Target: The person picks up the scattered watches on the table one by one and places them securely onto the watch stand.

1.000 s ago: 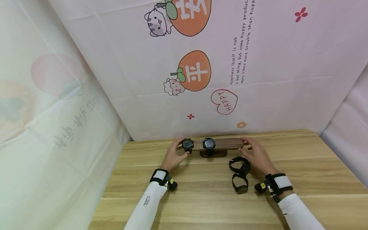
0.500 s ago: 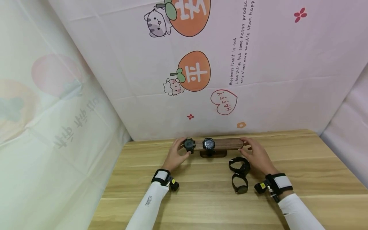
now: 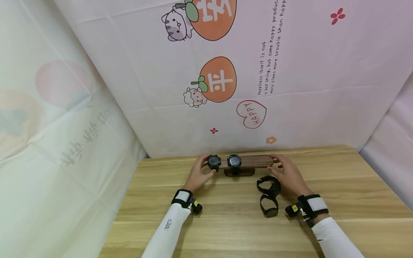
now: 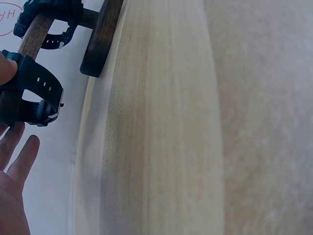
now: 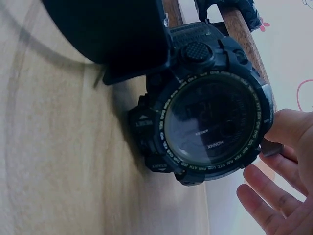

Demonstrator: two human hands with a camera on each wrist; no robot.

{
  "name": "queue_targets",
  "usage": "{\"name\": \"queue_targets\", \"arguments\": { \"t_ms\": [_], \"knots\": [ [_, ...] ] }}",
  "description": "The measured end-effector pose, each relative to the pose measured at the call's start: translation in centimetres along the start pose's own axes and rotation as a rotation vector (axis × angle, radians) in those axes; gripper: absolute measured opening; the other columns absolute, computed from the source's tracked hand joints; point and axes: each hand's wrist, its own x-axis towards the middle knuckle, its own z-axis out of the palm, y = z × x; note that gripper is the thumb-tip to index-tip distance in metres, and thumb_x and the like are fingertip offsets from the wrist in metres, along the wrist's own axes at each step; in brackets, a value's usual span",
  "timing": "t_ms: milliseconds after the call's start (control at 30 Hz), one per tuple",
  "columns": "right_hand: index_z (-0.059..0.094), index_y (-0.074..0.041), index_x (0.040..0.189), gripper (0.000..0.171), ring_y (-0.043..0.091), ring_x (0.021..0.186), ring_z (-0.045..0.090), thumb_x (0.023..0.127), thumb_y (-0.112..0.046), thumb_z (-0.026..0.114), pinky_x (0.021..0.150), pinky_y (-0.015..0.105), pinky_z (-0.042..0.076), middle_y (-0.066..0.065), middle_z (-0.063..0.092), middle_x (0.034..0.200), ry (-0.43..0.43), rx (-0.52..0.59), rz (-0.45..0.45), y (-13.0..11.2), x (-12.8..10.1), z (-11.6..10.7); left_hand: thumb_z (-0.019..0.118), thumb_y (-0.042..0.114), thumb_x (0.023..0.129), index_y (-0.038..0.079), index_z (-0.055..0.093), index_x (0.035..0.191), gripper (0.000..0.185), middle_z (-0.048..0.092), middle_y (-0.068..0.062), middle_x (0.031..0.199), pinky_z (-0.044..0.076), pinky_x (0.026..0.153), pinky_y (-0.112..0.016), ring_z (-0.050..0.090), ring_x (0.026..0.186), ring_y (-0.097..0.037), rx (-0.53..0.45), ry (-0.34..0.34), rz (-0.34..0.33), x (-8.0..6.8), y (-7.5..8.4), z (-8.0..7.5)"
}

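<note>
A dark wooden watch stand (image 3: pixel 257 161) with a horizontal bar stands near the table's back edge. At the bar's left end is a black watch (image 3: pixel 214 162), its strap looped around the bar; my left hand (image 3: pixel 195 177) pinches it between thumb and fingers. In the left wrist view the thumb presses on this watch's strap (image 4: pixel 40 81). A second black watch (image 3: pixel 234 161) sits near the bar's middle, above the stand's base (image 3: pixel 239 172). My right hand (image 3: pixel 290 176) grips the bar's right end, thumb in front and fingers behind.
Two more black watches lie on the wooden table (image 3: pixel 226 222) in front of my right hand: a larger digital one (image 3: pixel 275 187) and a smaller one (image 3: pixel 271 212) nearer me. Behind the stand hangs a white printed cloth (image 3: pixel 180 132).
My left hand has slid slightly to the right with its watch, along the bar toward the middle watch. The right hand and the watches on the table stay where they were.
</note>
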Motion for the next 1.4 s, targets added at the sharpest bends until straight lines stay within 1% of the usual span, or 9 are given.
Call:
{"name": "queue_targets", "arguments": {
  "t_ms": [133, 367, 467, 700, 933, 1100, 1300, 1400],
  "knots": [
    [0.052, 0.001, 0.151, 0.054, 0.045, 0.125, 0.06, 0.102, -0.012, 0.073, 0.099, 0.062, 0.055, 0.027, 0.06, 0.141, -0.003, 0.007, 0.006, -0.2, 0.0, -0.1, 0.08, 0.006, 0.094, 0.01, 0.05, 0.154, 0.067, 0.055, -0.015, 0.15, 0.053, 0.116, -0.043, 0.058, 0.14, -0.034, 0.009, 0.0, -0.003, 0.0, 0.1, 0.0],
    [0.052, 0.001, 0.151, 0.055, 0.044, 0.124, 0.06, 0.102, -0.016, 0.073, 0.1, 0.062, 0.055, 0.026, 0.062, 0.139, 0.002, -0.001, 0.019, -0.4, 0.1, -0.1, 0.079, 0.006, 0.095, 0.01, 0.049, 0.156, 0.068, 0.055, -0.016, 0.153, 0.054, 0.114, -0.047, 0.058, 0.139, -0.036, 0.019, 0.004, 0.023, -0.1, 0.5, 0.2],
    [0.051, 0.001, 0.152, 0.056, 0.044, 0.125, 0.06, 0.103, -0.015, 0.073, 0.101, 0.062, 0.055, 0.026, 0.061, 0.139, -0.005, -0.001, 0.025, -0.2, 0.2, -0.1, 0.078, 0.007, 0.096, 0.01, 0.049, 0.157, 0.067, 0.054, -0.016, 0.154, 0.054, 0.114, -0.047, 0.057, 0.14, -0.036, 0.034, 0.0, 0.026, 0.0, 0.6, 0.3],
    [0.051, 0.0, 0.153, 0.056, 0.044, 0.125, 0.06, 0.103, -0.016, 0.072, 0.101, 0.062, 0.055, 0.025, 0.061, 0.141, -0.009, 0.005, 0.032, -0.1, 0.4, -0.1, 0.079, 0.011, 0.097, 0.012, 0.048, 0.158, 0.069, 0.052, -0.013, 0.157, 0.053, 0.115, -0.045, 0.056, 0.143, -0.031, 0.083, -0.023, 0.0, 0.3, 0.7, 0.5],
    [0.052, 0.001, 0.151, 0.055, 0.045, 0.124, 0.06, 0.103, -0.016, 0.073, 0.1, 0.062, 0.055, 0.027, 0.061, 0.14, -0.003, 0.008, 0.02, -0.3, 0.2, -0.2, 0.08, 0.016, 0.097, 0.016, 0.047, 0.159, 0.07, 0.051, -0.009, 0.16, 0.047, 0.122, -0.05, 0.052, 0.146, -0.029, 0.127, -0.039, -0.035, 0.4, 0.9, 0.6],
    [0.052, 0.002, 0.151, 0.055, 0.045, 0.124, 0.06, 0.103, -0.016, 0.072, 0.1, 0.063, 0.055, 0.027, 0.06, 0.141, -0.006, 0.01, 0.017, -0.4, 0.2, -0.3, 0.08, 0.018, 0.097, 0.016, 0.047, 0.159, 0.07, 0.05, -0.01, 0.161, 0.043, 0.124, -0.052, 0.049, 0.149, -0.03, 0.128, -0.041, -0.037, 0.4, 0.9, 0.8],
    [0.052, 0.001, 0.152, 0.055, 0.044, 0.125, 0.06, 0.103, -0.014, 0.072, 0.1, 0.062, 0.055, 0.026, 0.06, 0.142, -0.008, 0.012, 0.014, -0.1, 0.1, -0.1, 0.08, 0.018, 0.097, 0.017, 0.047, 0.16, 0.07, 0.049, -0.01, 0.162, 0.039, 0.127, -0.049, 0.047, 0.151, -0.029, 0.122, -0.054, -0.05, 0.5, 1.1, 1.1],
    [0.052, 0.001, 0.152, 0.056, 0.044, 0.125, 0.06, 0.102, -0.013, 0.072, 0.1, 0.062, 0.055, 0.026, 0.06, 0.142, -0.013, 0.014, 0.017, -0.1, 0.1, -0.1, 0.079, 0.018, 0.097, 0.014, 0.047, 0.16, 0.07, 0.049, -0.014, 0.162, 0.039, 0.127, -0.052, 0.046, 0.151, -0.032, 0.118, -0.054, -0.038, 0.5, 1.2, 1.2]
  ]
}}
